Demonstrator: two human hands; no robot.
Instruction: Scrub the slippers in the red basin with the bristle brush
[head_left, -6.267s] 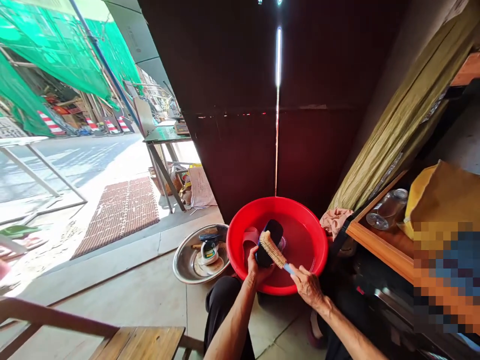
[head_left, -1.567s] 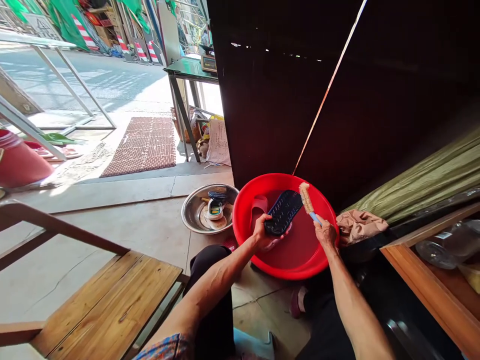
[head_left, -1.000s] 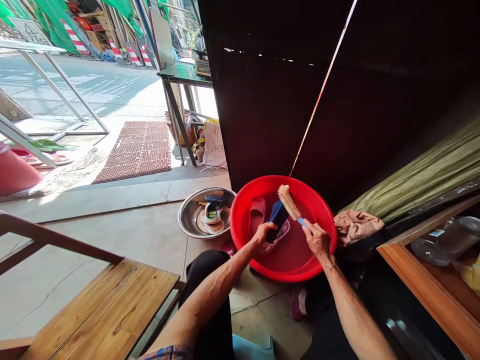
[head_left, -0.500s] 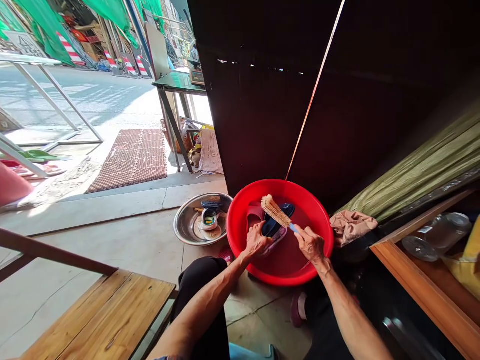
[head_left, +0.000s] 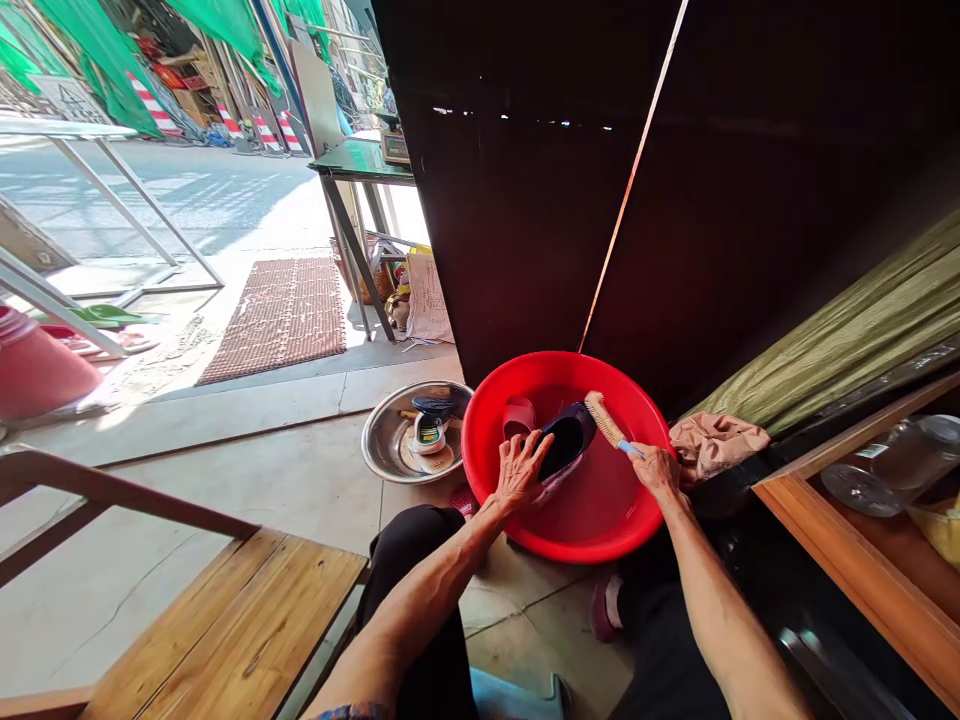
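A red plastic basin [head_left: 652,520] stands on the floor before me. In it my left hand [head_left: 520,468] grips the near end of a dark blue shoe [head_left: 568,440], fingers bent over its edge. The shoe is tilted, its dark opening turned up. My right hand [head_left: 655,468] is closed round the light blue handle of a scrubbing brush [head_left: 606,418]. The brush's pale bristles are at the far right end of the shoe; whether they touch it I cannot tell. A pink slipper [head_left: 517,414] lies beyond my left hand, and a pale purple item shows partly under the shoe.
Left of the red basin stands a metal basin [head_left: 381,462] with shoes and a brush in it. A wooden bench [head_left: 232,620] is at lower left, a wooden-framed cabinet [head_left: 847,570] at right. A dark panel [head_left: 525,230] rises behind; a brown mat [head_left: 274,320] lies by the doorway.
The brush has moved right, off the middle of the shoe to its far end. The shoe has tipped so its opening shows more, and my left fingers are more spread.
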